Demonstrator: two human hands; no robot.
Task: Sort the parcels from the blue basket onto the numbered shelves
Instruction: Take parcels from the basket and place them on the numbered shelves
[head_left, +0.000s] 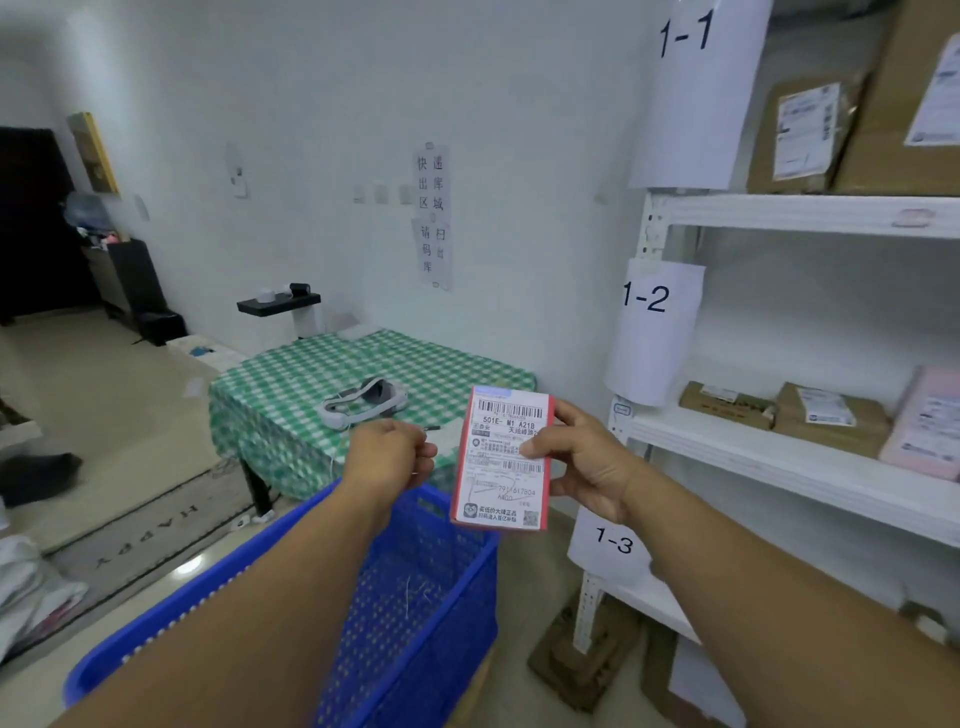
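While the small red-edged parcel (501, 460) is gripped upright by the right hand (582, 462), with the thumb laid across its white shipping label, it is held above the far end of the blue basket (415, 597), just left of the numbered shelves (805, 213). The left hand (389, 452) is raised just beside the parcel with fingers curled; whether anything is pinched in it cannot be told. Paper tags marked 1-1 (685, 31), 1-2 (645, 298) and 1-3 (614, 540) are hung on the shelf post. Brown parcels (727, 404) and a pink one (930, 421) are seen on the 1-2 shelf. A white headset (363, 402) is laid on the green-checked counter (291, 395) behind the basket.
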